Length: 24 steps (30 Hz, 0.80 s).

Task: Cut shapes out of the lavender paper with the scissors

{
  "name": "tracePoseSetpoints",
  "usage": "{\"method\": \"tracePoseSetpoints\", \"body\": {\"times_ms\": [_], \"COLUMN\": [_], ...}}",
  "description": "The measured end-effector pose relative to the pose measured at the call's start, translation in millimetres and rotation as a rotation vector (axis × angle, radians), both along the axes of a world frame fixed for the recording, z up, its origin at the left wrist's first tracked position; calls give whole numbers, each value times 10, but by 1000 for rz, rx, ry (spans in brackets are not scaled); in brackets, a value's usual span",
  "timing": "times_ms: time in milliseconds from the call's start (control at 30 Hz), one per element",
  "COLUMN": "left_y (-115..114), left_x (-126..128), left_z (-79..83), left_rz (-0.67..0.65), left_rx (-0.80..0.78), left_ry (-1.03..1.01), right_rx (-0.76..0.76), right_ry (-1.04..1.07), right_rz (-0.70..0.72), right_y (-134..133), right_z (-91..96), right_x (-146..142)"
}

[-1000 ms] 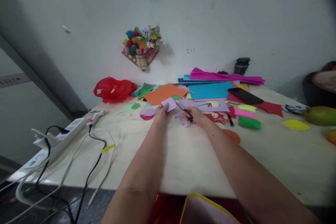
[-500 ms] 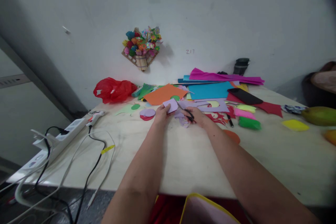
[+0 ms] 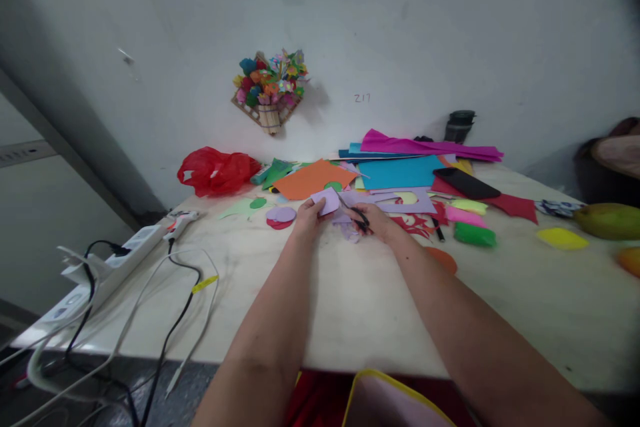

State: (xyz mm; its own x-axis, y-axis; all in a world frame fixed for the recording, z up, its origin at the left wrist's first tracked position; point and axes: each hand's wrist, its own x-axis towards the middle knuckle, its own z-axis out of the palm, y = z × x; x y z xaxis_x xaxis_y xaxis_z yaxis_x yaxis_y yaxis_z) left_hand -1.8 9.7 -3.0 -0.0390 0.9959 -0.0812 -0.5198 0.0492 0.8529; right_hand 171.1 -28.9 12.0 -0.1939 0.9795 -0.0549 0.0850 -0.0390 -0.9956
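Observation:
My left hand (image 3: 309,215) pinches a small piece of lilac paper or felt (image 3: 326,200), thumb on top. In my right hand (image 3: 373,221) is a pair of black-handled scissors (image 3: 361,219), its blades pointing left at the right edge of the lilac piece. Whether the blades are parted is too small to tell. Below the scissors lie thin lilac scraps (image 3: 349,232). Left of my left hand, lilac discs (image 3: 281,215) rest on a red disc (image 3: 279,225). A lilac sheet with cut-outs (image 3: 425,201) lies behind my right hand.
A power strip (image 3: 127,257), a glue gun (image 3: 181,221) and loose cables occupy the left side. A red plastic bag (image 3: 220,172), an orange sheet (image 3: 313,180) and blue sheets (image 3: 400,172) lie behind. On the right are a phone (image 3: 467,183), a green packet (image 3: 475,234) and a mango (image 3: 610,221).
Hardly anything differs. Both hands keep the lilac piece and the scissors in nearly the same place, and the scraps beneath the scissors look slightly shifted.

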Motion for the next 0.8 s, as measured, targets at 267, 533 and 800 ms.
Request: {"method": "tracePoseSetpoints", "body": {"times_ms": [267, 533, 800], "left_y": [1, -8, 17], "left_x": [0, -3, -10], "left_z": [3, 7, -16], "left_rz": [9, 0, 2], "left_rx": [-6, 2, 8], "left_ry": [29, 29, 12], "right_rx": [18, -4, 0], "right_ry": [-9, 9, 6], "right_rz": [7, 0, -29], "right_y": [13, -7, -30], "right_z": [-17, 21, 42], "right_x": [6, -13, -32]}}
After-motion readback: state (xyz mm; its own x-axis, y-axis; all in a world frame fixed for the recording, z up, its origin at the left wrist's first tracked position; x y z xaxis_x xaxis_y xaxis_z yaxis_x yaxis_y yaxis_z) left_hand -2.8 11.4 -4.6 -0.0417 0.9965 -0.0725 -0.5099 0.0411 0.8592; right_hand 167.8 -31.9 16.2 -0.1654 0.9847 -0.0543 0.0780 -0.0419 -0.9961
